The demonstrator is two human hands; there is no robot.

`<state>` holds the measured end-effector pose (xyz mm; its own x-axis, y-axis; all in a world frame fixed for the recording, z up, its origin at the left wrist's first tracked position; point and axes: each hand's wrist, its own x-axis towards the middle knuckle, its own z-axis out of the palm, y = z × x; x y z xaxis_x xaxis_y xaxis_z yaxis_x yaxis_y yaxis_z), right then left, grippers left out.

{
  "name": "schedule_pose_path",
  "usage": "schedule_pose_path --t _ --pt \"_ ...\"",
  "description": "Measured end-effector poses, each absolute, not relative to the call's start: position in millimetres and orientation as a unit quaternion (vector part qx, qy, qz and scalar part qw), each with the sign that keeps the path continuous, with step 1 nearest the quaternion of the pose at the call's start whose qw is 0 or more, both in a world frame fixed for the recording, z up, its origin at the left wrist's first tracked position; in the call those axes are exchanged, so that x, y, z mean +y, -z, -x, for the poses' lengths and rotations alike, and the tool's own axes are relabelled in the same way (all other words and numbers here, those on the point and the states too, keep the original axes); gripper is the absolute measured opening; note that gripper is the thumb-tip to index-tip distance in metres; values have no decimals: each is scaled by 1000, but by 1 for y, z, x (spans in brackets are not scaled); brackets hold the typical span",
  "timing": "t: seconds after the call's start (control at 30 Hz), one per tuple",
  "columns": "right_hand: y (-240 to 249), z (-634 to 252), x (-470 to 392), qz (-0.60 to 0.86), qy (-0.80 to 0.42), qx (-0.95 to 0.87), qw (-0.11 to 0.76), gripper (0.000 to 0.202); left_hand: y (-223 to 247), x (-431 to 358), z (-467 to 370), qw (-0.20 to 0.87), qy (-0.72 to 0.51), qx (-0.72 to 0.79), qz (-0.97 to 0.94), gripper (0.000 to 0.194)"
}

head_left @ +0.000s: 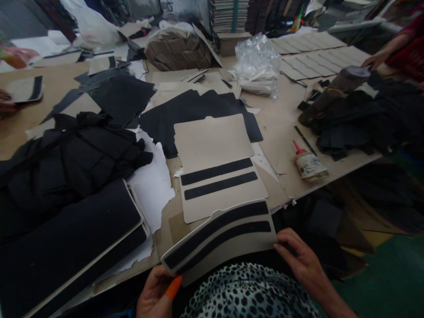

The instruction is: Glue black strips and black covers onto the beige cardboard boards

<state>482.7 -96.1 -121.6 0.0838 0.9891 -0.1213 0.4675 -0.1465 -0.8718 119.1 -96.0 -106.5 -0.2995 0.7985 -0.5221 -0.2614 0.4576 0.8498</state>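
Note:
A beige panel with two black strips [228, 247] is held between my hands at the table's near edge, bowed upward in the middle. My left hand [155, 291] grips its lower left corner, an orange cover on one finger. At the right edge, my right hand [300, 256] pinches the panel between thumb and fingers. Just beyond lies another beige panel bearing two black strips [221, 192], flat on the table. Plain beige panels [213, 141] overlap its far side, and black sheets [198, 110] are fanned out behind them.
Black fabric pieces [73, 159] and a stack of black panels [73, 243] lie at left. A red-tipped glue bottle [309, 163] stands near the right edge. Farther back are a clear plastic bag [256, 66] and rows of beige panels [321, 59]. Other people's hands show at both sides.

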Motion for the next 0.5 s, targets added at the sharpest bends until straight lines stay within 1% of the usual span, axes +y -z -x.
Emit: schedule_pose_path --t 0.13,0.3,0.5 --pt "112 -481 -86 655 -382 -537 369 13 97 -81 -122 548 -483 650 -211 32" --pt "99 -478 -55 676 -398 -477 397 19 79 -37 -135 537 -517 622 -240 28" --pt "97 -475 -23 690 -377 -438 435 25 67 6 -149 543 -539 604 -223 35"
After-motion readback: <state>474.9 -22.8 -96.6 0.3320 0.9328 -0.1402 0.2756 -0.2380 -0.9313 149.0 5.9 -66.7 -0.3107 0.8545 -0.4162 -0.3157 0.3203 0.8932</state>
